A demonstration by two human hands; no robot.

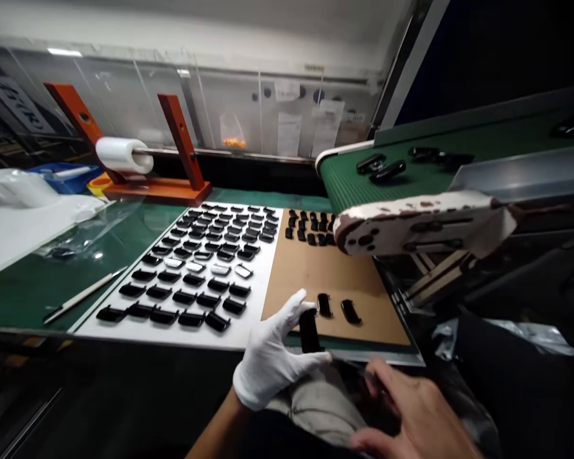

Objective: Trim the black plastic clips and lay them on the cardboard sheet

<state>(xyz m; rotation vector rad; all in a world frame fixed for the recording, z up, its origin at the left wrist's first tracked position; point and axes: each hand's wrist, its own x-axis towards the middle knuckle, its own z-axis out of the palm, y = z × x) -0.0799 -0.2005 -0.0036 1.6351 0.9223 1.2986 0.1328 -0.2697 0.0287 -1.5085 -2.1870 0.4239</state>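
My left hand, in a white glove, grips a glossy black plastic part by its two ends, between thumb and fingers, over the table's front edge. Bare and blurred, my right hand is to the right of it, fingers curled near a dark shape by the part's lower end; what it holds is too dark to make out. Just beyond my left hand, two similar black parts lie on a brown cardboard sheet. Rows of black parts cover the white sheet to the left.
A green conveyor belt carrying more black parts overhangs the cardboard at right. An orange wooden stand holds a roll of clear film at the back left. A slim white-handled tool lies on the green mat.
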